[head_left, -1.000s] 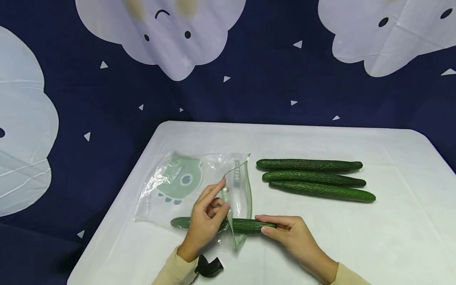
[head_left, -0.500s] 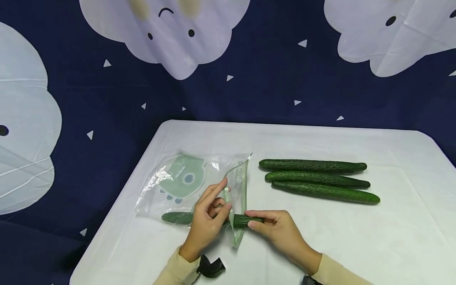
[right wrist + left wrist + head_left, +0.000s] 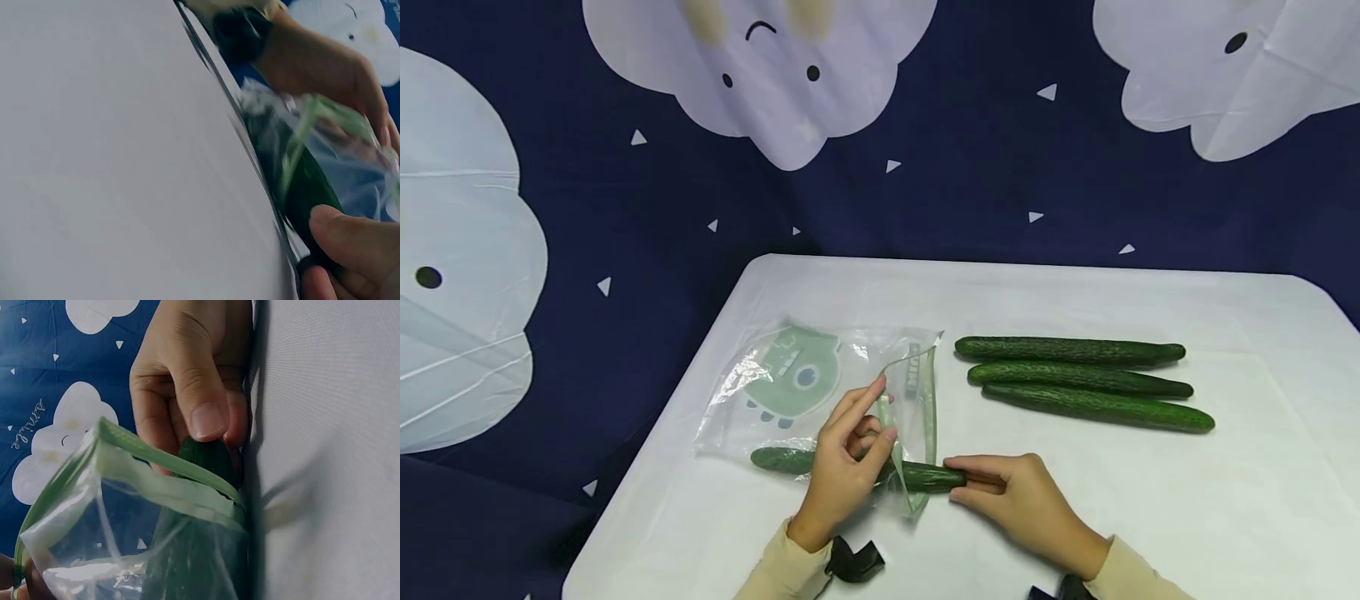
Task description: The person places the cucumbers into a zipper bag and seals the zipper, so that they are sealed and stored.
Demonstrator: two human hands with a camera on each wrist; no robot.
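A clear zip bag (image 3: 865,350) with a green monster print and a green zip edge lies on the table, its mouth facing right. My left hand (image 3: 846,467) pinches one edge of that mouth and holds it apart from the other. Most of a dark green cucumber (image 3: 928,477) lies inside the bag, partly behind my left hand, its right end sticking out. At that end is my right hand (image 3: 1026,500); in the right wrist view its thumb (image 3: 337,228) lies on the cucumber with fingers below. The left wrist view shows the same thumb (image 3: 206,415) at the cucumber's tip.
Three more cucumbers (image 3: 1078,377) lie side by side at the back right of the white table (image 3: 1150,508). Behind the table hangs a dark blue cloth (image 3: 955,100) with clouds. Black straps (image 3: 857,562) show at the wrists.
The cucumber has slid left, deeper into the bag, pushed by my right hand. In the last half second that hand has shifted back right to the cucumber's end. The left hand keeps its place.
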